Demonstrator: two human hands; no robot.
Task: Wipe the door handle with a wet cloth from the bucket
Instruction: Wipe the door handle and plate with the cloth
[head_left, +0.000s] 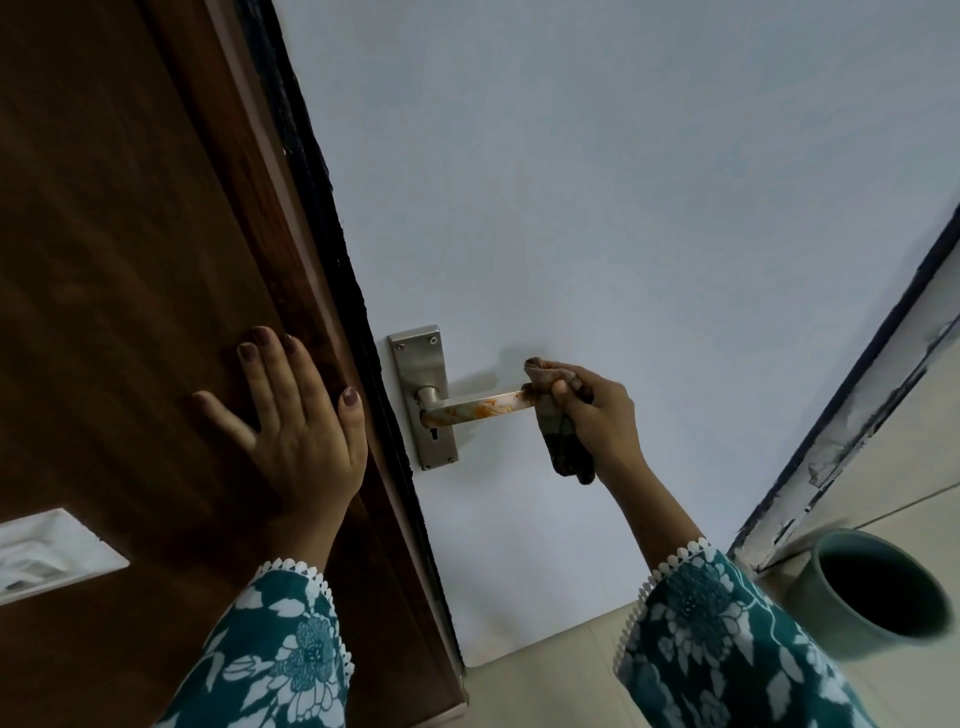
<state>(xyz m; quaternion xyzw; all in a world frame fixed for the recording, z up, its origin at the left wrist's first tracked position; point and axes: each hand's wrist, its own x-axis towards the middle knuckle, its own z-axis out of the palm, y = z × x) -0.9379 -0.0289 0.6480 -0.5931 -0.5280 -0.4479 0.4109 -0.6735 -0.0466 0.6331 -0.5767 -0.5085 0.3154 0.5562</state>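
Steel, with orange-brown stains along its lever, the handle (480, 406) is mounted on a plate (425, 397) on the white door (623, 208). A dark cloth (558, 415) is gripped in the right hand (597, 415) (fingers curled tightly round it) and pressed over the lever's free end. The left hand (291, 415) is laid flat, fingers spread, on the brown wooden frame (130, 260), holding nothing. A teal bucket (878, 592) is seen on the floor at lower right
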